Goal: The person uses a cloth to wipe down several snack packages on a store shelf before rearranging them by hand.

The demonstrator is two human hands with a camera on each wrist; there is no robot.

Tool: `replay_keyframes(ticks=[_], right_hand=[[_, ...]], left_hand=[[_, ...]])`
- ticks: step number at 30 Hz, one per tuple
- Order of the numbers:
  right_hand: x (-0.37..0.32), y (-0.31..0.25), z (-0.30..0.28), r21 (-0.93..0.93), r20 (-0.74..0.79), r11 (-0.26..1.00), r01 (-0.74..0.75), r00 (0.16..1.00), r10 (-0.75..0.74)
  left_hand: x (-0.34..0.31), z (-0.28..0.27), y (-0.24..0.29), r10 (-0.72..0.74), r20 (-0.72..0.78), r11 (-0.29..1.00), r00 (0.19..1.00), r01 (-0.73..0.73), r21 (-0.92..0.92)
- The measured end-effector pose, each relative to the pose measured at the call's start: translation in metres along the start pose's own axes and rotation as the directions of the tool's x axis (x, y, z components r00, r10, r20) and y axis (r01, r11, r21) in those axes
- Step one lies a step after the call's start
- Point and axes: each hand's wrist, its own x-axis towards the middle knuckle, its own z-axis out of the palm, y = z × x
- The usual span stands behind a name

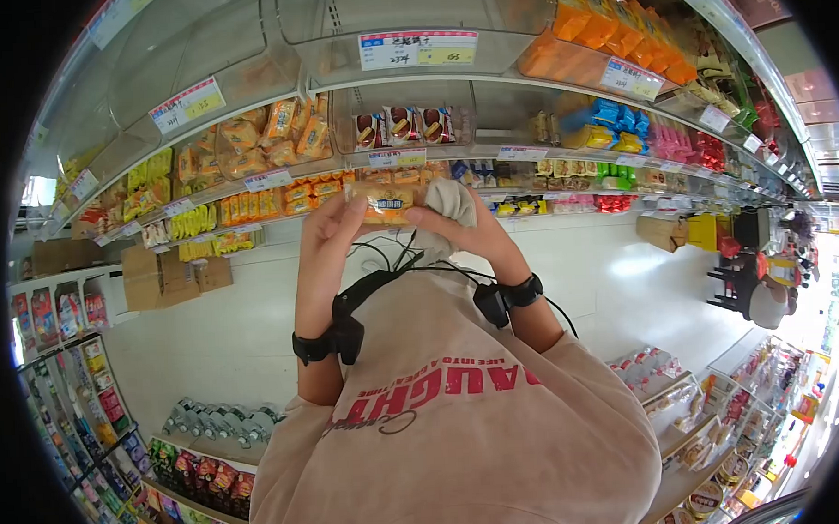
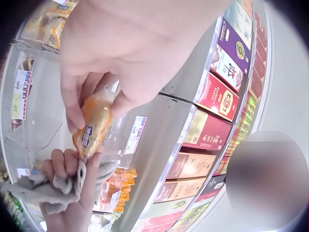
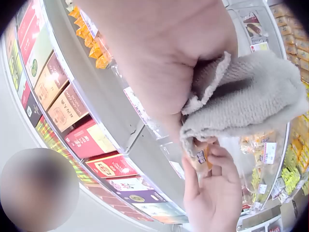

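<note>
Between the two hands is a small snack cake in a clear and orange wrapper (image 1: 383, 206), held up in front of the shelf. My left hand (image 1: 330, 226) pinches one end of the wrapper between thumb and fingers. At the other end, my right hand (image 1: 465, 233) has its thumb and fingertips on the wrapper and also grips a grey cloth (image 1: 449, 205). The cloth (image 2: 43, 191) hangs in folds from the right fingers in the left wrist view. From the right wrist, the cloth (image 3: 251, 96) hides most of the right fingers, and the wrapper (image 3: 202, 159) shows beneath it.
Clear shelf bins hold orange snack packs (image 1: 267, 136) and brown-and-white packs (image 1: 402, 126) straight ahead. Price tags (image 1: 419, 49) line the shelf fronts. Boxed goods (image 2: 217, 96) fill another shelf face. A cardboard box (image 1: 159, 278) stands below at left.
</note>
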Motion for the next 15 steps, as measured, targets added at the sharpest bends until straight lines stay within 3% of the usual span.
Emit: replay_keyframes(ticks=[3,5,7,9,11,13,15], right_hand=[[0.01,0.017,-0.011,-0.011,-0.14,0.991,0.132,0.981,-0.133],[0.021,0.022,-0.029,0.091,-0.385,0.979,0.182,0.913,-0.134],[0.044,0.024,-0.064,0.43,-0.45,0.814,0.39,0.875,-0.181],[0.056,0.023,-0.087,0.18,-0.709,0.905,0.385,0.689,-0.152],[0.066,0.041,-0.126,0.045,-0.764,0.995,0.09,0.645,-0.024],[0.075,0.057,-0.136,-0.262,-0.808,0.965,-0.002,0.547,-0.218],[0.083,0.072,-0.137,-0.695,-0.644,0.716,0.07,0.381,-0.663]], left_hand=[[-0.006,-0.011,-0.001,0.079,-0.126,0.997,0.989,-0.076,0.024],[-0.008,-0.021,0.006,0.109,-0.247,0.994,0.963,-0.109,0.013],[-0.013,-0.031,0.011,0.097,-0.235,0.995,0.967,-0.099,0.0],[-0.019,-0.039,0.01,0.079,-0.203,0.996,0.976,-0.083,-0.01],[-0.023,-0.044,0.008,0.067,-0.159,0.997,0.985,-0.071,-0.016],[-0.027,-0.046,0.008,0.061,-0.139,0.997,0.988,-0.067,-0.04],[-0.031,-0.049,0.01,0.063,-0.126,0.996,0.99,-0.07,-0.053]])
